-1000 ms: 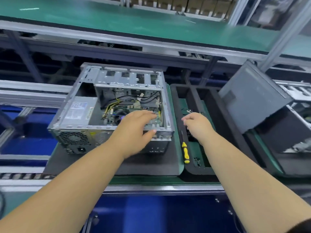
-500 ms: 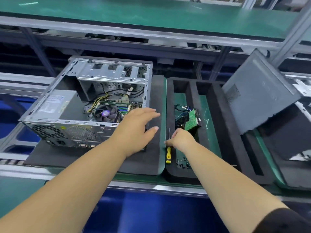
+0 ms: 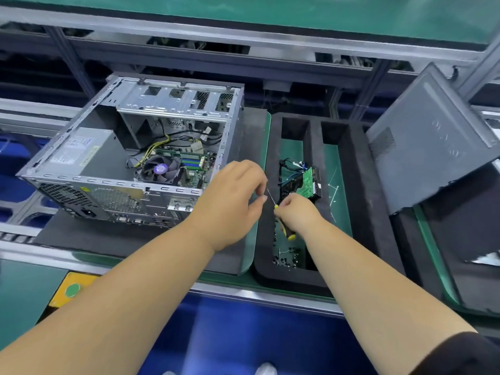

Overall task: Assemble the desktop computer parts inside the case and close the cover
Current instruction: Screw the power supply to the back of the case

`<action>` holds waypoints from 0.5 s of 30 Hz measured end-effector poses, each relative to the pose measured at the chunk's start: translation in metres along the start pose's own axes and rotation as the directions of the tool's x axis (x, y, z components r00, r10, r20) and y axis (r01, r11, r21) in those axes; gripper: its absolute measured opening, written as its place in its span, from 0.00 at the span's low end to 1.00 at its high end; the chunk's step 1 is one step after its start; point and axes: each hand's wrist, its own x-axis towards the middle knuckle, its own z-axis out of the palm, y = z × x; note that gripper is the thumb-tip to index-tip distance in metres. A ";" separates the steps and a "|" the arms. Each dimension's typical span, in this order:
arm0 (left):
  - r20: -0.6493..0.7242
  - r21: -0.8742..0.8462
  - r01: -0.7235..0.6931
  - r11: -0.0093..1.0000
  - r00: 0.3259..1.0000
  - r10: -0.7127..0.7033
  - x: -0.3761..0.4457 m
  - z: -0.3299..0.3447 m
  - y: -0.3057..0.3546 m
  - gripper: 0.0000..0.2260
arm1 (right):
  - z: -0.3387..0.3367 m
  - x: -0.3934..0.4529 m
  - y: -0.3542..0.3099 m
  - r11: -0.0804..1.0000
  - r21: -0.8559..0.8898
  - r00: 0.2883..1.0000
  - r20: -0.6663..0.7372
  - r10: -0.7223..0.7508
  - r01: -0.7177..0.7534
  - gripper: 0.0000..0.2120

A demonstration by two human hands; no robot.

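Even overhead light is washing my bench; wide-angle bending is curving the rails beyond the case (image 3: 130,147), and everything is looking slightly soft.

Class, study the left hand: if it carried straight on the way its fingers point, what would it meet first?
The left hand points right, toward the screwdriver gripped by the right hand. Its fingertips already sit at the thin shaft, so it would probably meet that first; depth is unclear.

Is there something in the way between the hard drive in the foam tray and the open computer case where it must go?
Both hands do: the left hand and the right hand, holding the screwdriver, hover between the hard drive and the case. Nothing else visible blocks it.
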 end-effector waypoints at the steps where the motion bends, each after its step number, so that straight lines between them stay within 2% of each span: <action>1: 0.007 -0.023 -0.012 1.000 1.000 0.013 0.002 0.005 0.003 0.05 | -0.007 -0.001 0.004 1.000 0.006 1.000 -0.010 0.001 -0.001 0.07; 4: 0.053 -0.086 -0.011 0.996 0.998 0.015 0.006 0.025 0.007 0.07 | -0.024 -0.003 0.017 0.999 -0.034 0.999 -0.047 -0.011 0.009 0.07; 7: 0.129 -0.152 0.068 0.986 0.990 -0.048 0.006 0.053 0.005 0.09 | -0.036 -0.003 0.031 0.996 -0.076 0.995 -0.086 -0.042 0.036 0.03; 11: 0.229 -0.193 0.272 0.943 0.947 -0.226 0.001 0.094 -0.005 0.09 | -0.045 -0.006 0.049 0.991 -0.106 0.985 -0.141 -0.099 0.085 0.04; 15: 0.297 -0.161 0.492 0.855 0.851 -0.434 -0.008 0.123 -0.017 0.08 | -0.048 -0.014 0.062 0.990 -0.025 0.979 -0.150 -0.139 0.137 0.08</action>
